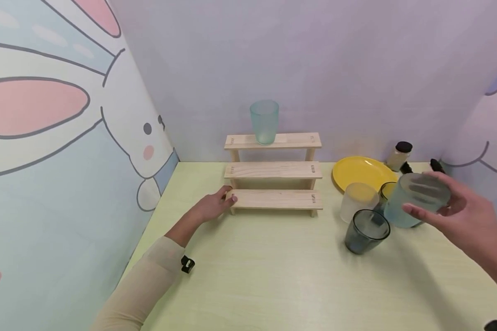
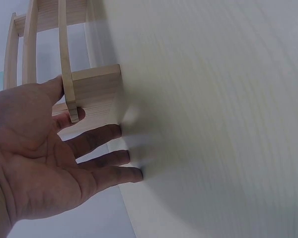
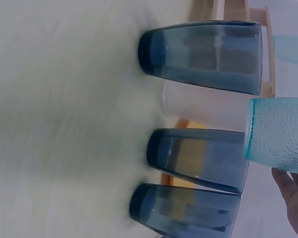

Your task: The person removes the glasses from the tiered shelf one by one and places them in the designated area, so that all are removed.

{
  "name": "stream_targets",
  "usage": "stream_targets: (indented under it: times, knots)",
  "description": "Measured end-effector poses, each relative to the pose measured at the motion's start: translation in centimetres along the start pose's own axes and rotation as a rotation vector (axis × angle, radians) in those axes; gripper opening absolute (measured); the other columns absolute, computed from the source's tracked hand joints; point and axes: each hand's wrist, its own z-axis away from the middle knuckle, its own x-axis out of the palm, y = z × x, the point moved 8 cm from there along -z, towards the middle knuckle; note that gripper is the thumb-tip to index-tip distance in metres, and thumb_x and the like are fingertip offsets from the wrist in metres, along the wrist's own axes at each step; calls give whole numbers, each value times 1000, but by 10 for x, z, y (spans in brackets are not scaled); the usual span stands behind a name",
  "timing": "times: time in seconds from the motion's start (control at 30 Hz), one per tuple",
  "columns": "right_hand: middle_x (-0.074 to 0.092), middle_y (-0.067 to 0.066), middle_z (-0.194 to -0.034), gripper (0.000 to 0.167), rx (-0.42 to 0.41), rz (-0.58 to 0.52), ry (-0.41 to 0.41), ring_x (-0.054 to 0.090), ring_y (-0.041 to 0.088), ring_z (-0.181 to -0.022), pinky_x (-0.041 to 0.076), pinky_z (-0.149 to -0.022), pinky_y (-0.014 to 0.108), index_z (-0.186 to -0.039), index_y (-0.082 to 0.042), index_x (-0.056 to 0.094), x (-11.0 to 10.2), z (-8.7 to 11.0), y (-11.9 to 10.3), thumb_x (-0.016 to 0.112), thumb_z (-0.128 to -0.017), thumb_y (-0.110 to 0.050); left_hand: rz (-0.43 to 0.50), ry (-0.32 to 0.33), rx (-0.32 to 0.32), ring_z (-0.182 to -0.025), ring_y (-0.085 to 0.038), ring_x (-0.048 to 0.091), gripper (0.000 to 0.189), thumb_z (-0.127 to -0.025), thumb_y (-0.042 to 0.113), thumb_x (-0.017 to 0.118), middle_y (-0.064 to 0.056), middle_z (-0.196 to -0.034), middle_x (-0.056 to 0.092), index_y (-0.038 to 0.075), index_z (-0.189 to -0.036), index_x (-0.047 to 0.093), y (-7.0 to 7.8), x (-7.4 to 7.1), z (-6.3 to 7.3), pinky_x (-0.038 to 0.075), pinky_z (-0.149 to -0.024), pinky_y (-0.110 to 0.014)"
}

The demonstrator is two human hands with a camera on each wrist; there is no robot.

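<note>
My left hand (image 1: 213, 206) pinches the left end of the lowest tread of a three-step wooden shelf (image 1: 273, 199) between thumb and index finger; the other three fingers (image 2: 107, 161) extend toward the tabletop. At the right, my right hand (image 1: 472, 211) holds a light-blue textured tumbler (image 3: 280, 134) raised off the table. Below and around it stand three dark blue-grey glasses, the front one (image 1: 364, 234) fully in sight, the others partly hidden in the head view. Beside them is a frosted clear cup (image 1: 353, 209). Another light-blue tumbler (image 1: 265, 120) stands upright on the top step.
A yellow plate (image 1: 362, 170) lies behind the glasses, near the back wall. Next to it stands a small jar with a black lid (image 1: 399, 155), with black-handled items close by. A wall with a painted rabbit (image 1: 128, 124) borders the table on the left.
</note>
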Motion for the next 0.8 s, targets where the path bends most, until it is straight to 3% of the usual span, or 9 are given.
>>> stream_targets:
  times: [0.1,0.27,0.37,0.47,0.57,0.7,0.8]
  knots:
    - [63,-42,-120,82,-5,-51,-24,67,-19,-83,47,-63,11,-158,-34,57,4,2,4,94,-89,-9,18,4,-3,-145,-50,60,76,-113,70,42,-29,-164,54,20,-170,33,7,-1,6,50,-115,-63]
    - [47,-29,-162,83,-12,-3,-43,52,-37,-100,45,-73,2,-161,-34,55,9,5,13,95,-90,-16,8,7,-24,-149,-49,58,69,-117,60,41,-28,-167,51,19,-171,31,18,-5,15,48,-118,-63]
    - [40,-27,-170,86,-16,25,-45,48,-40,-100,43,-75,0,-162,-33,54,11,8,18,96,-89,-18,1,10,-26,-149,-49,57,70,-117,60,41,-28,-168,51,18,-172,30,19,-5,16,48,-118,-63]
    - [49,-27,-148,90,-40,69,-26,52,-35,-98,40,-76,-3,-162,-29,55,13,10,22,100,-84,-19,8,7,-25,-149,-49,57,70,-117,61,41,-29,-167,51,18,-172,30,19,-6,16,48,-118,-63]
    - [40,-25,-122,92,-62,88,-10,47,-28,-99,39,-79,-6,-161,-23,57,15,13,24,102,-80,-19,16,6,-22,-149,-50,57,70,-117,60,42,-29,-167,51,18,-172,31,19,-6,16,48,-118,-63]
    - [39,-23,-122,94,-76,51,-25,45,-12,-108,39,-83,-8,-161,-19,57,20,18,29,102,-80,-13,18,4,-20,-148,-50,57,68,-117,59,42,-30,-167,51,18,-171,32,21,-8,17,49,-117,-63]
    - [40,-22,-123,96,-97,47,-27,44,-9,-110,39,-84,-8,-162,-13,56,23,22,31,103,-78,-11,20,1,-22,-149,-51,57,68,-117,59,42,-30,-167,51,18,-171,32,22,-8,17,49,-117,-64]
